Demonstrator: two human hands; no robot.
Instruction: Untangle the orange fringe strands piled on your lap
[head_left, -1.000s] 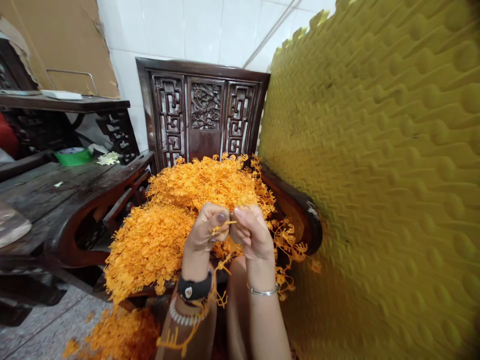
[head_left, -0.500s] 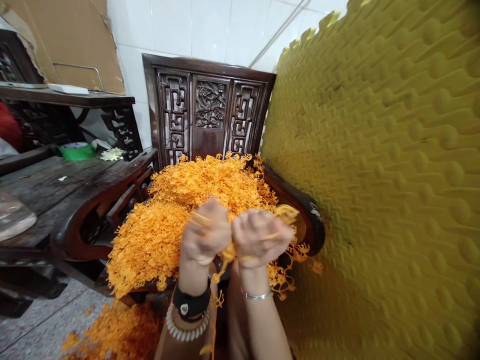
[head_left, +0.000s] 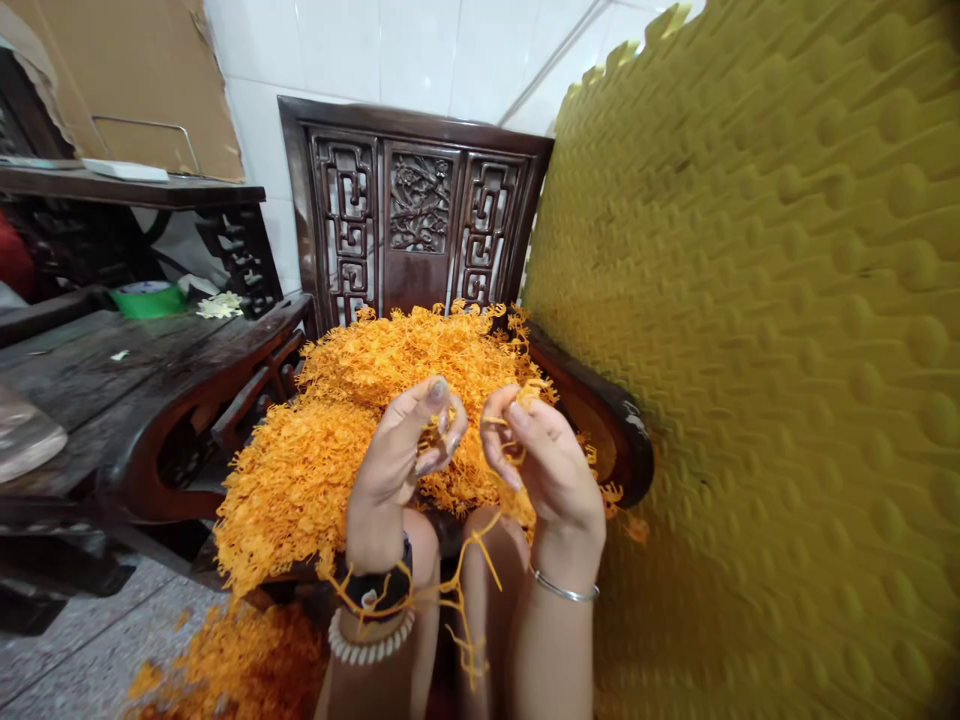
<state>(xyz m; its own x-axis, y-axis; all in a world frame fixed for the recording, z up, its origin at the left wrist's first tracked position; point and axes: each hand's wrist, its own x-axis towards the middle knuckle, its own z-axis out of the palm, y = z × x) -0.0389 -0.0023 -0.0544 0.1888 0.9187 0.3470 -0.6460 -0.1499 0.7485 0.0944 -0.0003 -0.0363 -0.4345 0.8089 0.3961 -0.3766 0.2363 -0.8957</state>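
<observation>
In front of my knees, both hands are raised with fingers curled over orange branching plastic pieces. Inside my left hand (head_left: 397,450), bits of orange plastic show between the thumb and fingers. My right hand (head_left: 555,460) pinches several thin orange strands, with one loop poking out above the thumb. Below the hands a forked orange plastic runner (head_left: 459,590) hangs across my left wrist and between the legs; whether it is attached to anything held I cannot tell. Just behind the hands lies a large heap of orange plastic pieces (head_left: 300,490) on the wooden chair (head_left: 416,275).
A yellow foam mat (head_left: 750,300) stands upright along the right. At left, a dark wooden table (head_left: 67,370) holds a green tape roll (head_left: 150,300) and a plastic bag (head_left: 26,435). More orange pieces (head_left: 240,660) lie low at left. Cardboard (head_left: 150,80) leans behind.
My hands were fists pressed close together; now they are apart with looser fingers and thumbs up. The forked runner now spreads across below them.
</observation>
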